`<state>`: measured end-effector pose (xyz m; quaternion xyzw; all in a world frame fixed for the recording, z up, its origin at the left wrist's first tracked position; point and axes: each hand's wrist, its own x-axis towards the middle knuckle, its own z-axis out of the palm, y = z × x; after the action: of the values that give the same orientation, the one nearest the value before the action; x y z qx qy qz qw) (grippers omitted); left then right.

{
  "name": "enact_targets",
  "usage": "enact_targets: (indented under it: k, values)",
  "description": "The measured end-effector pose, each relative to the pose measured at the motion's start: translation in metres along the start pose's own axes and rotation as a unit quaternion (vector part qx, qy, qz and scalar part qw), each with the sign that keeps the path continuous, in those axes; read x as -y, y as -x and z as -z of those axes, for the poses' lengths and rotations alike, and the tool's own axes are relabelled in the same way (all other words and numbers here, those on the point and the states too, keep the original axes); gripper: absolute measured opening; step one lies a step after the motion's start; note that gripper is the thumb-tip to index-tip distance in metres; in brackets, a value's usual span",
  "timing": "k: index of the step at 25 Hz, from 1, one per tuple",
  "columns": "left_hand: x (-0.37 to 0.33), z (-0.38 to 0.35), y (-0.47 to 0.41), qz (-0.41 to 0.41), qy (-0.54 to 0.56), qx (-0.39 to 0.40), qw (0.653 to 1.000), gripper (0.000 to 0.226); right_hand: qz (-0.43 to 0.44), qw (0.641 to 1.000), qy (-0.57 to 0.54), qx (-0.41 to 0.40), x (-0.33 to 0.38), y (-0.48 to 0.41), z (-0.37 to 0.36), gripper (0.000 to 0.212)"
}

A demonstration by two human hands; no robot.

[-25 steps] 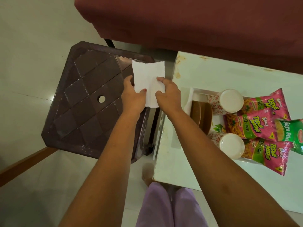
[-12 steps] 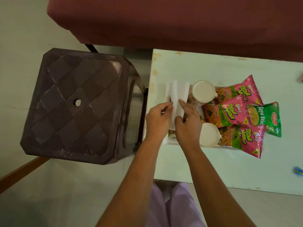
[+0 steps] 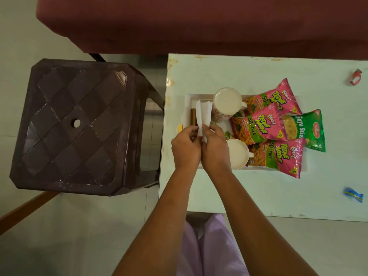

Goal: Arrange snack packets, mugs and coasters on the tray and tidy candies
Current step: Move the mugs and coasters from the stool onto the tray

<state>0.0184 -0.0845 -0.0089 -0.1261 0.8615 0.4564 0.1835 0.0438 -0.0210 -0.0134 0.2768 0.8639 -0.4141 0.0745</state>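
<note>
A white tray (image 3: pixel 189 97) sits on the pale table (image 3: pixel 258 196). On it lie two upturned mugs, one far (image 3: pixel 227 103) and one near (image 3: pixel 238 154), several pink snack packets (image 3: pixel 260 126) and a green packet (image 3: pixel 304 129). Brown coasters (image 3: pixel 193 118) stand on edge at the tray's left end. My left hand (image 3: pixel 186 149) and my right hand (image 3: pixel 216 150) together pinch a folded white paper napkin (image 3: pixel 203 114) over the tray's left end, above the coasters. Both hands touch each other.
A dark brown plastic stool (image 3: pixel 75 126) stands left of the table. A maroon sofa (image 3: pixel 199 22) runs along the far side. On the table lie a red candy (image 3: pixel 355 77), a blue candy (image 3: pixel 353 194) and a yellow candy (image 3: pixel 179 128) by the tray's left rim.
The napkin was unfolded above the stool a second ago. Both hands carried it right over the tray and folded it narrower; the view shifted right too.
</note>
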Motion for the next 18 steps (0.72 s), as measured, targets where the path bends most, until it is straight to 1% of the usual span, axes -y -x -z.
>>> enact_targets:
  k: [2, 3, 5, 6, 8, 10, 14, 18]
  values:
    - [-0.002, -0.001, -0.003, -0.014, -0.023, -0.022, 0.999, 0.022, 0.005, 1.000, 0.026, -0.004, 0.000, -0.006, -0.001, 0.018]
    - [-0.003, -0.002, -0.003, -0.016, -0.036, -0.025, 0.999, 0.020, 0.010, 0.999, 0.049, 0.012, 0.002, -0.006, 0.001, 0.015]
    - [-0.001, -0.004, -0.003, -0.018, -0.057, -0.029, 0.998, 0.018, 0.029, 0.989, 0.128, 0.062, 0.003, -0.005, 0.004, 0.021]
    - [0.001, -0.005, -0.003, -0.020, -0.065, -0.030, 0.997, 0.018, 0.042, 0.981, 0.177, 0.068, 0.003, -0.005, 0.004, 0.026]
    - [0.004, -0.007, -0.003, -0.027, -0.072, -0.036, 0.996, 0.018, 0.058, 0.968, 0.233, 0.069, 0.003, -0.006, 0.002, 0.038]
    - [0.006, -0.008, -0.003, -0.036, -0.068, -0.043, 0.996, 0.018, 0.063, 0.965, 0.245, 0.068, 0.004, -0.007, 0.002, 0.042]
    - [0.011, -0.010, -0.003, -0.055, -0.050, -0.052, 0.996, 0.013, 0.035, 0.968, 0.238, 0.069, 0.003, -0.010, -0.002, 0.038]
    - [0.013, -0.007, -0.006, -0.075, -0.017, -0.072, 0.995, 0.011, 0.014, 0.964, 0.243, 0.110, 0.007, -0.019, -0.004, 0.037]
